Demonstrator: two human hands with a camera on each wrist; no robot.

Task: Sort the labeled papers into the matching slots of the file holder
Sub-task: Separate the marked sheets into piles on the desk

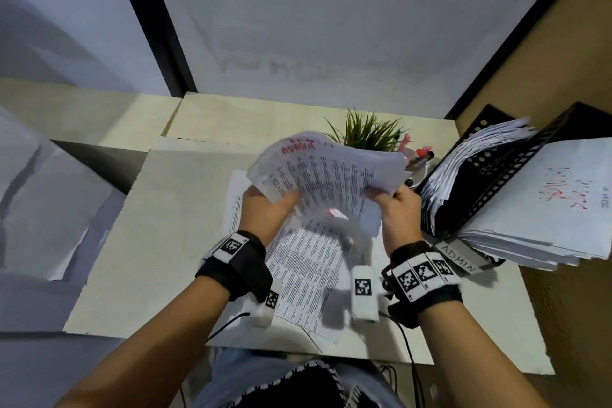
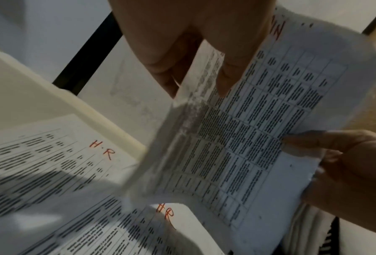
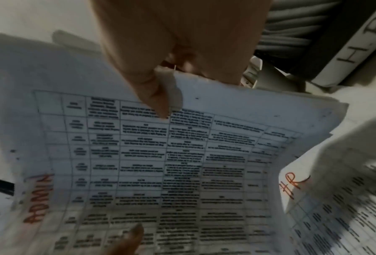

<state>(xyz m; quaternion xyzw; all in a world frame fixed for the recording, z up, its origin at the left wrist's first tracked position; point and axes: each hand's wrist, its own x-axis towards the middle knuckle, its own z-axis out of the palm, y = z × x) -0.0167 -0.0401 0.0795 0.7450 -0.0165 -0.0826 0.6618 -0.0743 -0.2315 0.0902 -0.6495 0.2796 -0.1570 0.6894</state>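
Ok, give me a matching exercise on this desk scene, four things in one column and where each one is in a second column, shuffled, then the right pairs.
Things:
1. ADMIN papers
2. HR papers
3. potted plant
4. file holder

Places:
A. at the right edge of the desk, stuffed with sheets
B. lying flat on the desk under the hands
C. held up between the left hand and right hand
D. behind the raised sheets, near the back of the desk

Pairs: 1-C, 2-B, 3-D, 4-A
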